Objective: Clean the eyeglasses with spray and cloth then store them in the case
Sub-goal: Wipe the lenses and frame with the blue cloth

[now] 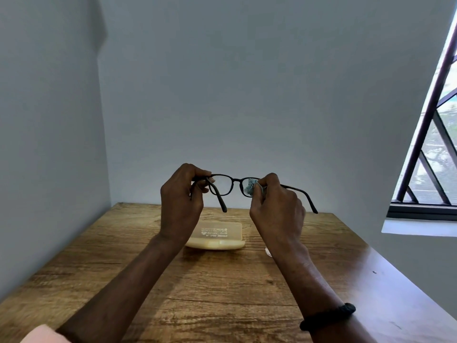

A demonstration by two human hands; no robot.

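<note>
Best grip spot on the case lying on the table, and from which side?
Probably from above, pinching across the short depth of the case. It lies flat and shut on the table, long side toward the person, its left end hidden behind the left hand, so take the clear right half.

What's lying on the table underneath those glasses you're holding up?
Under the raised eyeglasses a cream-coloured glasses case lies closed on the wooden table. The left hand covers its left end. A small pale object peeks out beside the right forearm, mostly hidden.
</note>
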